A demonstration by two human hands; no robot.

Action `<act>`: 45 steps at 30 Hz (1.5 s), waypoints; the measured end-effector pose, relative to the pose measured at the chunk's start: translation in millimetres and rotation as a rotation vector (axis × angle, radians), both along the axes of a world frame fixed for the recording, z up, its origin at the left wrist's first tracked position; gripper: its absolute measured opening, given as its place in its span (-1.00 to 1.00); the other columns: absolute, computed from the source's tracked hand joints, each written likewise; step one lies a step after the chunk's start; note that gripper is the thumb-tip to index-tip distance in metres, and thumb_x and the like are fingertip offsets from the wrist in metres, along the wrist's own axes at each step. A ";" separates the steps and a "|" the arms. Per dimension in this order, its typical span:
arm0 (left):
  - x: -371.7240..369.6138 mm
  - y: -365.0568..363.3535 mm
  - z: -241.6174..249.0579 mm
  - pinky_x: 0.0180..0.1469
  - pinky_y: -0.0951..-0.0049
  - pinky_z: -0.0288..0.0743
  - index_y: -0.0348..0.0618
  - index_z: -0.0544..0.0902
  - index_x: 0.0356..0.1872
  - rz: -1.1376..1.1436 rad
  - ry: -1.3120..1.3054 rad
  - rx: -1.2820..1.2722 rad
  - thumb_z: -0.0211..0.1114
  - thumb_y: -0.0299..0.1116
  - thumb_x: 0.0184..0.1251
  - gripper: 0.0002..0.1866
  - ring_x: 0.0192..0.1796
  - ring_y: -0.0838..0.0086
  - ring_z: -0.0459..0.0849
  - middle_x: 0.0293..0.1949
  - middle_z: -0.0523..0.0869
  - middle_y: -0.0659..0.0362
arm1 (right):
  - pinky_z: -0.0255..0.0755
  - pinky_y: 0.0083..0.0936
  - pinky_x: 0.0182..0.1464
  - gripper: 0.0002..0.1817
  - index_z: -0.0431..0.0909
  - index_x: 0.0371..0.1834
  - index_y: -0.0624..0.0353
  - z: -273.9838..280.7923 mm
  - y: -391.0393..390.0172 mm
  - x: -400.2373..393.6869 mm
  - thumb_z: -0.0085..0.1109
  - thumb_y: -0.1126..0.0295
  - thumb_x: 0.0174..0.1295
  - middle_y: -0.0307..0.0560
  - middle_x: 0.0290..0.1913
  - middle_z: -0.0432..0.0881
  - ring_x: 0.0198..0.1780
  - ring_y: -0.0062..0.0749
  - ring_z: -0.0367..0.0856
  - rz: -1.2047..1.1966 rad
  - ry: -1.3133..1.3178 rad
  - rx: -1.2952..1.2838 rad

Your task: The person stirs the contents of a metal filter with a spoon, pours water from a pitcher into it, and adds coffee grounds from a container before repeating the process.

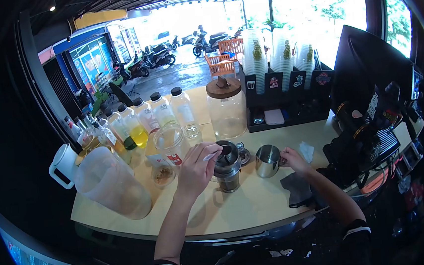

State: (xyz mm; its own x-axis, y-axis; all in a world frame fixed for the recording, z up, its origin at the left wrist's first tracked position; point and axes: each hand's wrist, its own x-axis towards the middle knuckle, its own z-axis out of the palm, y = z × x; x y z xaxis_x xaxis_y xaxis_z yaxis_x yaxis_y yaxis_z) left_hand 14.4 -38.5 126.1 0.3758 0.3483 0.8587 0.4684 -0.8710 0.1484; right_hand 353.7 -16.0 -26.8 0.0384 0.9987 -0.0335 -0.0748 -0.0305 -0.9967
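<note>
My left hand (pixel 198 166) is closed in a pinch beside a metal dripper (pixel 228 169). Between its fingers shows a thin pale utensil (pixel 212 155), its far end hard to make out against the dripper's dark inside. The dripper sits on top of a glass mug (pixel 228 183) with dark contents. To the right, a steel milk pitcher (pixel 267 162) stands upright on the counter, with my right hand (pixel 295 160) closed around its handle. Behind the dripper lies a small round metal-and-glass item (pixel 244 156), partly hidden.
A large translucent jug (pixel 112 185) and a white pitcher (pixel 62 165) stand at left. Several black-capped bottles (pixel 161 109), an open jar (pixel 169 138) and a wooden-lidded jar (pixel 227 111) line the back. Stacked cups (pixel 254 57) fill a black organizer. A dark cloth (pixel 296 189) and black machine (pixel 362 145) are right.
</note>
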 end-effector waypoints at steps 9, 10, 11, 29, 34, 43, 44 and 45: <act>15.0 -0.2 21.5 -0.04 0.27 0.51 -0.13 0.58 -0.16 -0.034 0.281 0.053 0.34 -0.56 -0.02 -0.68 -0.11 0.25 0.65 -0.23 0.64 0.17 | 0.59 -0.55 -0.28 -0.45 0.39 0.21 0.15 180.0 -69.0 -91.7 0.33 0.46 0.13 -0.02 0.19 0.41 -0.18 -0.49 0.60 0.171 -0.686 0.720; 18.8 -0.7 22.3 -0.01 0.27 0.51 -0.14 0.57 -0.16 -0.023 0.331 0.073 0.33 -0.55 -0.04 -0.67 -0.10 0.24 0.64 -0.21 0.64 0.17 | 0.59 -0.55 -0.28 -0.45 0.39 0.21 0.15 192.4 -76.2 -103.2 0.33 0.46 0.13 -0.02 0.19 0.41 -0.18 -0.49 0.60 0.172 -0.686 0.718; 20.7 -0.6 22.7 0.01 0.27 0.51 -0.15 0.57 -0.16 -0.014 0.382 0.093 0.33 -0.54 -0.07 -0.65 -0.08 0.23 0.64 -0.19 0.64 0.17 | 0.59 -0.50 -0.25 -0.48 0.41 0.20 0.13 201.9 -81.9 -113.1 0.30 0.47 0.15 -0.02 0.18 0.44 -0.15 -0.43 0.62 0.206 -0.688 0.837; 9.9 5.2 -45.7 0.11 0.23 0.48 -0.30 0.43 0.10 0.104 -0.147 -0.478 0.68 -0.03 -0.35 -0.07 0.01 0.19 0.63 -0.07 0.63 0.00 | 0.62 -0.36 -0.21 -0.72 0.47 -0.09 0.23 157.1 -63.7 -125.8 0.23 0.57 0.13 -0.04 -0.13 0.62 -0.17 -0.13 0.67 0.084 -0.898 1.229; 17.9 11.9 -45.7 0.05 0.25 0.54 -0.28 0.52 0.01 0.146 -0.131 -0.452 0.66 -0.10 -0.30 -0.21 -0.06 0.23 0.69 -0.15 0.68 0.03 | 0.63 -0.36 -0.19 -0.71 0.46 -0.08 0.22 149.8 -64.4 -128.3 0.21 0.57 0.12 -0.03 -0.05 0.61 -0.11 -0.11 0.67 0.117 -0.914 1.176; 15.8 15.1 -42.6 0.06 0.30 0.55 -0.28 0.54 0.04 0.041 -0.303 -0.680 0.65 -0.08 -0.30 -0.19 -0.04 0.24 0.71 -0.12 0.71 0.00 | 0.63 -0.42 -0.17 -0.67 0.45 -0.08 0.35 152.4 -76.2 -134.3 0.23 0.56 0.05 0.09 -0.02 0.60 -0.12 -0.17 0.68 -0.002 -1.057 1.435; 17.8 16.4 -44.1 0.07 0.29 0.54 -0.27 0.54 0.05 0.004 -0.329 -0.662 0.65 -0.08 -0.31 -0.19 -0.03 0.25 0.70 -0.11 0.71 0.01 | 0.63 -0.42 -0.17 -0.67 0.45 -0.08 0.35 150.3 -75.8 -136.1 0.23 0.56 0.05 0.09 -0.02 0.60 -0.12 -0.17 0.68 -0.003 -1.057 1.433; 18.8 17.5 -44.7 0.08 0.29 0.54 -0.26 0.53 0.06 -0.034 -0.354 -0.642 0.65 -0.07 -0.31 -0.18 -0.02 0.26 0.70 -0.10 0.71 0.02 | 0.63 -0.42 -0.17 -0.67 0.46 -0.09 0.35 146.9 -74.6 -138.0 0.23 0.55 0.04 0.10 -0.03 0.60 -0.12 -0.16 0.68 0.047 -1.009 1.449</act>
